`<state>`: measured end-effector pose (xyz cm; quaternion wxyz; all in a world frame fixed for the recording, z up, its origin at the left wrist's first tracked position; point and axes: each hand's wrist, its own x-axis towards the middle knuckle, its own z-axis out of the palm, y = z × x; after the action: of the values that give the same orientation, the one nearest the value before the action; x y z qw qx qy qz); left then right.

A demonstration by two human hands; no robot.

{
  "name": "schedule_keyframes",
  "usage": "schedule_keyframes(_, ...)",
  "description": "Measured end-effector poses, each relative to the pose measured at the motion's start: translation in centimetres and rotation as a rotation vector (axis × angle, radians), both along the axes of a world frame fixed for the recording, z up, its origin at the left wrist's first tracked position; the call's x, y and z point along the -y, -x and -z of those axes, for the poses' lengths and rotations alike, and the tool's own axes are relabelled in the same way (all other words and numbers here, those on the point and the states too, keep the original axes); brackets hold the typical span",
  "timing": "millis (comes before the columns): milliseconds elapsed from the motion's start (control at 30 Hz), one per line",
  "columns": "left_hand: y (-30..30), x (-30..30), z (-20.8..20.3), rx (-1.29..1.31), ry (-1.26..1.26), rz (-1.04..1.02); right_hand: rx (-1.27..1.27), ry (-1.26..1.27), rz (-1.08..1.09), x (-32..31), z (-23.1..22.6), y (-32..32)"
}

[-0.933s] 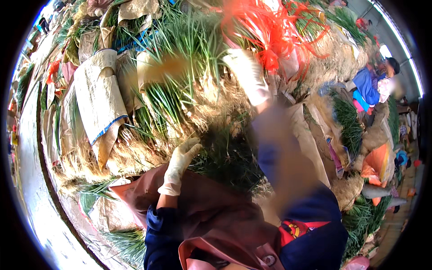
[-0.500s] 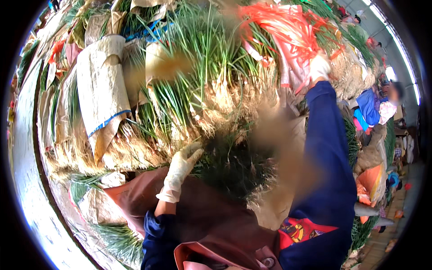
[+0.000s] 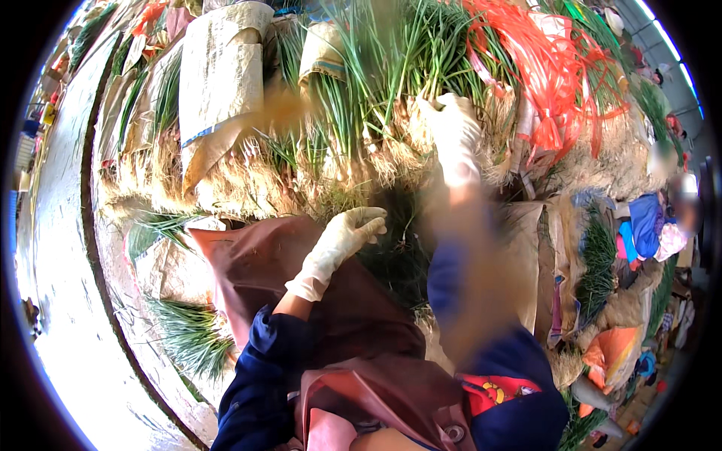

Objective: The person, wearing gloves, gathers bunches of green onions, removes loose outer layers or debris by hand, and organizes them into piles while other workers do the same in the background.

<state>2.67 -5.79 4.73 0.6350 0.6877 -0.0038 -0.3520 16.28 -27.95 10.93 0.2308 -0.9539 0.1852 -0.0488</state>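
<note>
Green onions with white bases and pale, stringy roots stand packed in a row in front of me. My right hand, in a whitish glove, reaches into that row at the base of the stalks. Its fingers look apart against the onions, though the tips are partly hidden, and nothing shows in its grip. Lower and to the left, my left hand, also gloved, hovers over my brown apron. The fingers are loosely bent and apart, with nothing between them. Blurred smudges cover part of my right forearm.
A bunch of red plastic strips lies on the onions at the right. A pale woven sack covers onions at the left. More onions lie at lower left beside a whitish ledge. Another person is at far right.
My right hand has come from the red strips leftward to the onion stalks. My left hand has drawn slightly back from the roots. The view has shifted, moving the scene rightward.
</note>
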Motion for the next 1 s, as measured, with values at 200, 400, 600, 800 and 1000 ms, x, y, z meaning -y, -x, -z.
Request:
schedule_keyframes(200,-0.5,-1.0,-0.2,0.132,0.277,-0.282,0.284,0.118,-0.198,-3.7,-1.4,5.6)
schedule_keyframes(400,-1.4,1.5,-1.3,0.008,0.27,-0.21,0.121,-0.068,-0.485,-6.9,0.2,15.1)
schedule_keyframes(600,1.7,0.9,-0.1,-0.104,0.315,-0.281,0.657,0.273,-0.337,-4.7,-0.6,14.2)
schedule_keyframes(800,3.1,0.3,-1.0,-0.146,0.269,-0.168,-0.071,-0.807,-0.458,-6.2,6.1,13.6)
schedule_keyframes(1000,4.8,-1.1,-4.7,-0.317,0.567,-0.189,-0.074,-0.701,-0.128,-7.6,3.2,12.6)
